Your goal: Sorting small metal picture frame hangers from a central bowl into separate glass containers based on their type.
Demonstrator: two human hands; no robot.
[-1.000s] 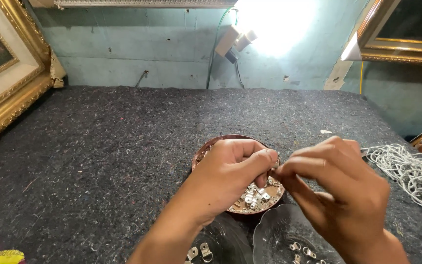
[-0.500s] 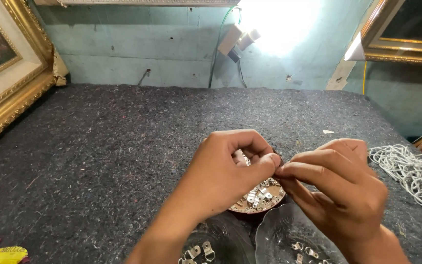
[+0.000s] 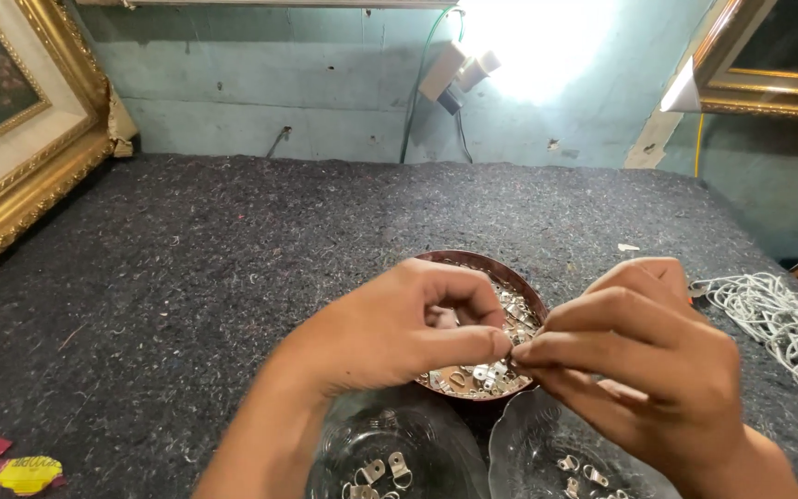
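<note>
Open felt tabletop lies left and ahead; the brown bowl, glass dishes and white cord crowd the near right

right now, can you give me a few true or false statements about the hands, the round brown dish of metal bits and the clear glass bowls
1. The left hand and right hand meet fingertip to fingertip over the round brown dish of small silver metal pieces. True.
2. The two clear glass bowls are empty. False: each holds a few metal pieces.
3. A heap of white cord lies right of the hands. True.
4. The dark felt-covered table is bare wood. False: grey felt covers it.
5. A gold picture frame leans at the left. True.
</note>
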